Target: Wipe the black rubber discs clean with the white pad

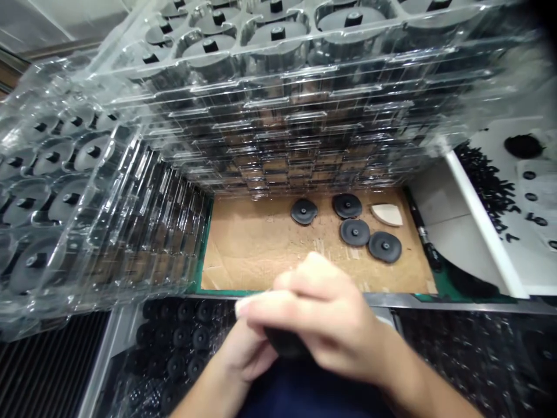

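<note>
The right hand (317, 319) curls over a dark round part (282, 342) with its fingers pressed together, holding it above the bench edge. The left hand (248, 351) sits under the part, its grip hidden. Clear plastic trays (278, 110) stand stacked ahead, their pockets holding black discs with short stems, and a second stack (65, 191) stands to the left. On a cardboard sheet (248, 249) between the stacks lie four black discs (354, 232) beside a pale wedge (386, 215). A tray (183, 337) below the hands holds rows of black parts, and a white-edged bin (487, 180) on the right holds loose black pieces.
</note>
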Action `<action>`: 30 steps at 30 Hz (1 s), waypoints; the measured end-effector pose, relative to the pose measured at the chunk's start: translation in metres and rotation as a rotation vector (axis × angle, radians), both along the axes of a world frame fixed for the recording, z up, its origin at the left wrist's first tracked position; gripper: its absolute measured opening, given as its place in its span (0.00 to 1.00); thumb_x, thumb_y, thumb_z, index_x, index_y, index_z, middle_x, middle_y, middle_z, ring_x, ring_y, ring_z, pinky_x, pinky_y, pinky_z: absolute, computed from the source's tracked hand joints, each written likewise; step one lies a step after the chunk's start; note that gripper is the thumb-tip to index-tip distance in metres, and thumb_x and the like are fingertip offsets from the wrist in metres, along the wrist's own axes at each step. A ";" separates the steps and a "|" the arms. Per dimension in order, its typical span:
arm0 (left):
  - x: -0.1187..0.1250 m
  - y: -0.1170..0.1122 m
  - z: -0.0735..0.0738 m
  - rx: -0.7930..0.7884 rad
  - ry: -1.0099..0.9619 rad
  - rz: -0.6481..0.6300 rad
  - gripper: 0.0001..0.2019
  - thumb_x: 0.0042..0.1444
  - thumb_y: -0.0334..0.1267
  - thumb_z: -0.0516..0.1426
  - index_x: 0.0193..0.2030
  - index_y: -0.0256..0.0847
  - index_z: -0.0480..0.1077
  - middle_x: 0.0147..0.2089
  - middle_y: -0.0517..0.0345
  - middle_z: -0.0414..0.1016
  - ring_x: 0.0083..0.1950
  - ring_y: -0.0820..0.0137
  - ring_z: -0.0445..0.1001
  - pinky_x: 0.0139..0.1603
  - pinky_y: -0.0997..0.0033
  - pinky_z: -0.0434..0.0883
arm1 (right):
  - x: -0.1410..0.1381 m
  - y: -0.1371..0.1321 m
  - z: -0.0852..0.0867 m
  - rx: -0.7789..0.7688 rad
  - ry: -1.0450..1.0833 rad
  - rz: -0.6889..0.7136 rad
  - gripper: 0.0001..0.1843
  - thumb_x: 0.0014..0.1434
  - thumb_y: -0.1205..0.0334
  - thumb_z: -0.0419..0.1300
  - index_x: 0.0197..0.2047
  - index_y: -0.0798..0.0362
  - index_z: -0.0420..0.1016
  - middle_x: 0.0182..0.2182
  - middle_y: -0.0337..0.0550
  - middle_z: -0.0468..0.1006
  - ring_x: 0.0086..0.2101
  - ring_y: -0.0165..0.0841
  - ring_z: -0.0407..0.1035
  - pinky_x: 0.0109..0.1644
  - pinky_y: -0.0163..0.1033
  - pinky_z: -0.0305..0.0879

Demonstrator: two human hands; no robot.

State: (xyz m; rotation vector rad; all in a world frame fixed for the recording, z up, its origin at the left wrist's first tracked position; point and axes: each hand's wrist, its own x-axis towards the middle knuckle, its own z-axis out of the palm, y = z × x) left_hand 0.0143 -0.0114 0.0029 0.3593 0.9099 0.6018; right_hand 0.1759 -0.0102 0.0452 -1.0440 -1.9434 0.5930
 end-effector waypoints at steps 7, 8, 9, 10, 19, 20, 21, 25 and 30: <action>-0.019 0.003 -0.002 0.046 -0.079 0.162 0.34 0.32 0.50 0.69 0.51 0.48 0.72 0.59 0.52 0.71 0.53 0.59 0.73 0.56 0.64 0.67 | 0.009 -0.025 -0.081 -0.437 0.009 -0.354 0.12 0.62 0.65 0.53 0.44 0.52 0.77 0.33 0.42 0.80 0.33 0.31 0.71 0.36 0.36 0.64; -0.019 0.002 -0.002 0.040 -0.070 0.179 0.34 0.32 0.50 0.69 0.50 0.48 0.72 0.58 0.52 0.72 0.55 0.59 0.72 0.56 0.65 0.67 | 0.008 -0.030 -0.095 -0.456 0.015 -0.348 0.11 0.62 0.64 0.54 0.42 0.52 0.78 0.32 0.42 0.80 0.31 0.32 0.72 0.35 0.36 0.65; -0.019 0.001 -0.001 0.030 -0.063 0.187 0.34 0.31 0.51 0.69 0.50 0.47 0.72 0.56 0.53 0.73 0.55 0.59 0.71 0.55 0.66 0.67 | 0.007 -0.034 -0.104 -0.461 0.015 -0.346 0.11 0.60 0.64 0.56 0.40 0.53 0.79 0.30 0.41 0.80 0.30 0.32 0.72 0.33 0.36 0.66; -0.018 0.001 -0.001 0.021 -0.061 0.192 0.34 0.31 0.51 0.69 0.50 0.47 0.72 0.55 0.53 0.74 0.55 0.60 0.71 0.54 0.67 0.68 | 0.006 -0.036 -0.108 -0.459 0.015 -0.349 0.10 0.60 0.64 0.56 0.39 0.53 0.80 0.28 0.41 0.80 0.28 0.32 0.72 0.32 0.36 0.66; -0.008 -0.002 0.003 0.030 -0.096 0.139 0.26 0.40 0.43 0.68 0.49 0.43 0.73 0.48 0.54 0.77 0.51 0.62 0.73 0.52 0.69 0.70 | -0.028 -0.021 -0.002 -0.081 0.174 -0.394 0.13 0.61 0.69 0.54 0.47 0.56 0.74 0.38 0.46 0.80 0.34 0.33 0.73 0.38 0.38 0.69; -0.009 -0.001 0.003 0.043 -0.086 0.131 0.26 0.40 0.42 0.68 0.49 0.43 0.72 0.48 0.53 0.77 0.51 0.61 0.73 0.53 0.68 0.69 | -0.033 -0.021 0.004 -0.071 0.159 -0.315 0.12 0.60 0.71 0.54 0.46 0.58 0.74 0.36 0.46 0.81 0.34 0.33 0.73 0.39 0.38 0.69; -0.010 0.001 0.003 0.059 -0.074 0.130 0.26 0.39 0.41 0.68 0.49 0.43 0.72 0.48 0.53 0.77 0.51 0.61 0.73 0.54 0.67 0.68 | -0.036 -0.021 0.007 -0.102 0.144 -0.230 0.12 0.60 0.71 0.53 0.45 0.59 0.74 0.34 0.45 0.80 0.32 0.33 0.73 0.38 0.38 0.69; -0.007 0.005 0.005 0.120 -0.085 0.104 0.24 0.38 0.35 0.69 0.46 0.45 0.74 0.42 0.59 0.79 0.45 0.67 0.76 0.48 0.73 0.70 | -0.037 -0.017 0.009 -0.208 0.054 -0.158 0.10 0.60 0.71 0.54 0.42 0.57 0.75 0.33 0.43 0.80 0.30 0.31 0.72 0.35 0.36 0.66; -0.002 0.010 0.013 0.162 -0.199 0.046 0.20 0.39 0.42 0.69 0.41 0.44 0.76 0.41 0.58 0.79 0.44 0.68 0.76 0.49 0.74 0.70 | -0.029 -0.013 0.014 -0.039 0.065 -0.151 0.13 0.61 0.72 0.51 0.47 0.61 0.73 0.33 0.46 0.79 0.32 0.32 0.70 0.37 0.38 0.65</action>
